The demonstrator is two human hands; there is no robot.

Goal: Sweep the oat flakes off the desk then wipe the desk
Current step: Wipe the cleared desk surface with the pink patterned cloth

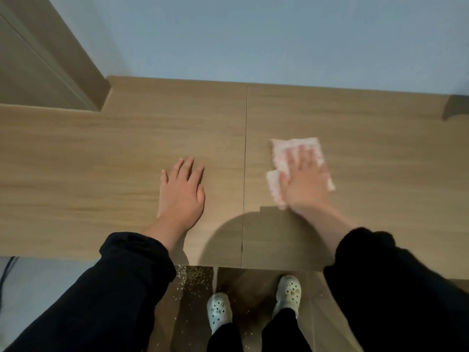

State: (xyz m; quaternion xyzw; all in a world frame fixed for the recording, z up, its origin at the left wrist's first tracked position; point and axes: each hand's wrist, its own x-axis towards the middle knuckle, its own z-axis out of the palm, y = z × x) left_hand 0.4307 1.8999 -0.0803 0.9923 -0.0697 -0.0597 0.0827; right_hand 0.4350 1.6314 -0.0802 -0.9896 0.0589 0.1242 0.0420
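The wooden desk (pixel 101 153) spans the view, with a thin seam down its middle. My right hand (pixel 307 179) lies flat on a pale pink cloth (pixel 281 151), pressing it onto the right half of the desk; the hand is blurred. My left hand (pixel 181 191) rests flat on the desk left of the seam, fingers apart, holding nothing. Oat flakes (pixel 194 275) lie scattered on the floor just below the desk's front edge. I see no flakes on the desk top.
A blue-grey wall (pixel 253 36) backs the desk. A wooden cabinet side (pixel 38 59) rises at the far left. A dark block (pixel 456 107) sits at the desk's back right corner. My feet in white clogs (pixel 219 311) stand on the wooden floor.
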